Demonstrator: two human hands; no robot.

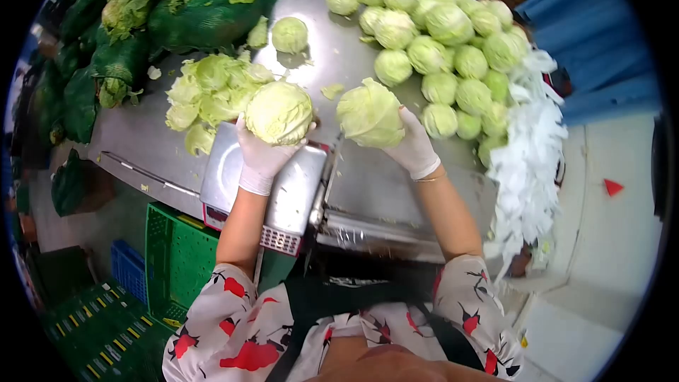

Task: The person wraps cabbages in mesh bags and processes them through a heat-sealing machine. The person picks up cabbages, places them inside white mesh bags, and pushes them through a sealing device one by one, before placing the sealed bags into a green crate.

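Note:
My left hand [263,159], in a white glove, is closed around the underside of a round cabbage [279,113], above the metal-topped scale [297,180]. In my right hand [416,148], also gloved, is a second cabbage [369,113] with a loose outer leaf edge at its top. The two cabbages are held side by side, a small gap apart. Left of the first one lies a heap of loose leaves [212,92]. Behind it a single cabbage [290,35] sits on the metal table [318,14].
A large pile of cabbages [449,25] covers the table's right side, with white netting [527,148] hanging at its edge. Green mesh sacks [205,21] of cabbages lie at the back left. A green crate [173,255] and a blue crate [129,269] stand lower left.

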